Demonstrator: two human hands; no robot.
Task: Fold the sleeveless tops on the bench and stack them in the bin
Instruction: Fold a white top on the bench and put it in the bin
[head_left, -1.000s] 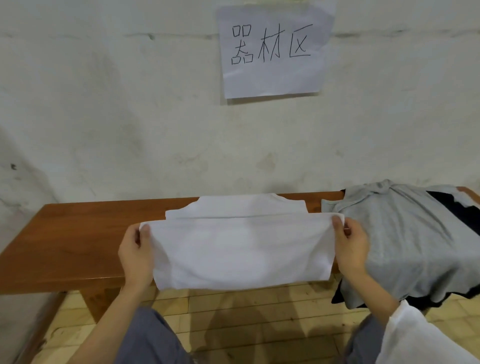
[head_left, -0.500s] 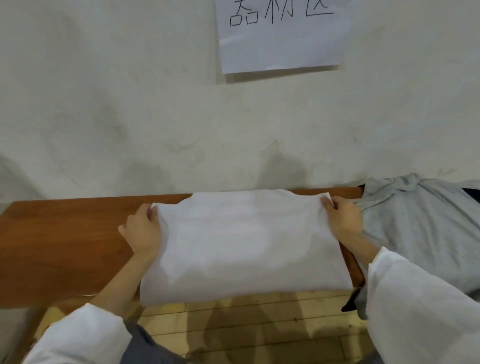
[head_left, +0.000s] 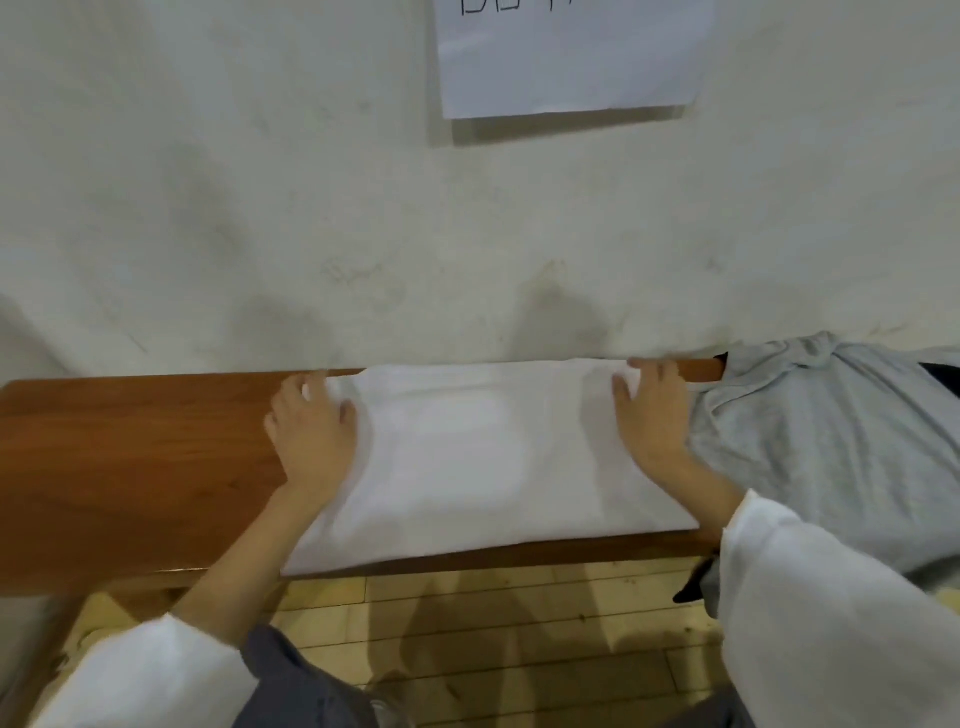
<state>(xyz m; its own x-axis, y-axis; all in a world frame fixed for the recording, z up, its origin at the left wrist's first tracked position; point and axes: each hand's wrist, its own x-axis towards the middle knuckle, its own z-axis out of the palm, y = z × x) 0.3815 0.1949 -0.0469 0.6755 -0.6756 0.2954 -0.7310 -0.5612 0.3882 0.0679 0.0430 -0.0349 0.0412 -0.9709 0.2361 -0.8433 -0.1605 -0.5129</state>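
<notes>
The white top (head_left: 493, 457) lies flat on the bench (head_left: 130, 457), doubled over into a broad rectangle. Its far edge runs close along the wall (head_left: 260, 208), and its near edge reaches the bench's front lip at 6 o'clock. The left hand (head_left: 311, 431) sits at the top's 10 o'clock corner, with its fingers curled over the fabric edge and its thumb on the upper layer, pinching that corner. The right hand (head_left: 652, 415) mirrors it at the 2 o'clock corner, where the cloth bunches slightly between thumb and fingers, so it also holds fabric rather than lying open. In my judgement, both far corners are held so that the folded layer lands square on the layer beneath and the edges stay aligned as it is set down. The top therefore lies between the two hands and extends toward the person from them. A heap of grey clothes (head_left: 821, 441) lies at 3 o'clock, just beside the right hand and touching the top's right edge; it appears unfolded. A sheet of paper (head_left: 571, 52) is fixed to the wall at 12 o'clock. The bin is not in view, so stacking appears not yet begun for this top.
</notes>
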